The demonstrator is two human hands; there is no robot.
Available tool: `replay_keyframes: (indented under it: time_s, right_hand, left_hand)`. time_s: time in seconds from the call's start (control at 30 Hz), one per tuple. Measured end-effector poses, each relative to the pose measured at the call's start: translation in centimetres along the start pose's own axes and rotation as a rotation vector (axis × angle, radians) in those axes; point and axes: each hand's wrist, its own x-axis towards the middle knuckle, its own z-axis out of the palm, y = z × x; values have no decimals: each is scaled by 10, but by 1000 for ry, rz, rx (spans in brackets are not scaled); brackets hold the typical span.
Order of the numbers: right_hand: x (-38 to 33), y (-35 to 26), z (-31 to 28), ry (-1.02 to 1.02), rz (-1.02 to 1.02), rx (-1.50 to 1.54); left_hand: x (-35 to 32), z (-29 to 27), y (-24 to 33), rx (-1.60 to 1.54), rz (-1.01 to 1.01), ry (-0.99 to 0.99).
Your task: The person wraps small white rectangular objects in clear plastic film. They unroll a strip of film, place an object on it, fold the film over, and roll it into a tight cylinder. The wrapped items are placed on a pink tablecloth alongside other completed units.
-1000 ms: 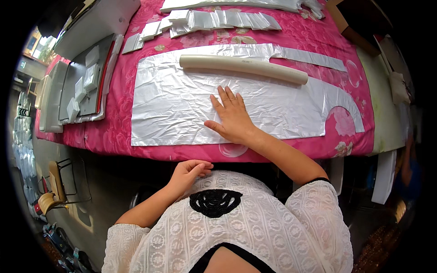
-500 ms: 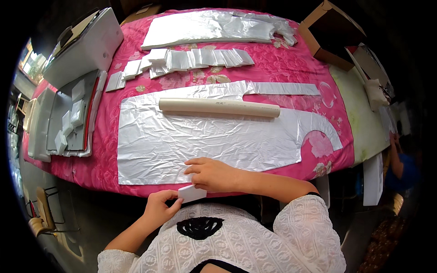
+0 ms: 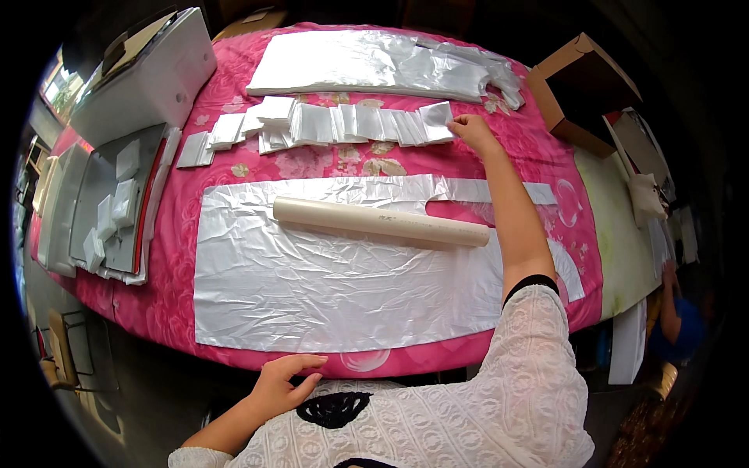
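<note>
My right hand [image 3: 473,131] reaches far across the table. Its thumb and fingertips pinch the edge of a folded white plastic square [image 3: 434,120] at the right end of a row of similar folded squares [image 3: 316,125]. Near the front edge my left hand [image 3: 282,381] is empty, thumb and fingers apart. Between my hands lies a flat, creased white plastic bag [image 3: 312,288] with strap-like handles toward the right. A long pale tube [image 3: 374,221] rests across it, and my right forearm passes over the bag's handle end.
A stack of flat white bags [image 3: 335,62] lies at the back. At left are a white foam box [image 3: 156,86] and a grey tray [image 3: 133,242] holding several folded squares. An open cardboard box [image 3: 562,125] stands at the far right, and another person's arm [image 3: 669,300] shows beyond.
My right hand has moved from the near edge to the far row's right end, where a folded square now sits. My left hand no longer holds the folded white square.
</note>
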Motion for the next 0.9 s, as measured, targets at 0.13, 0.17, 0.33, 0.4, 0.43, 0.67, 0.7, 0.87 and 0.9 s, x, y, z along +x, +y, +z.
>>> replay_keyframes:
  time_s: [0.13, 0.17, 0.33, 0.4, 0.43, 0.67, 0.7, 0.87, 0.9]
  right_hand:
    - [3, -2, 9, 89, 80, -301]
    - [-3, -4, 12, 197, 61, -350]
    - [-52, -39, 14, 208, -156, -252]
    - [-106, -65, 14, 38, -278, -121]
    - [-135, -78, 13, -43, -324, -136]
    - [-260, -72, 11, -29, -504, -512]
    - [-267, -64, 7, -17, -512, -556]
    - [-330, -89, 17, -178, -380, -488]
    - [-347, -93, 25, -233, -309, -440]
  left_hand:
    - [5, -6, -1, 17, -59, 1]
    - [7, -7, -2, -1, -50, 1]
    - [19, -9, -5, -54, -18, 29]
    - [23, -10, -7, -42, 1, 34]
    - [25, -11, -7, -33, 27, 37]
    - [51, -7, -3, 43, 172, 29]
    - [57, -3, -3, 66, 200, 20]
    - [82, 24, 1, 330, 388, -4]
    - [89, 33, 5, 352, 401, 13]
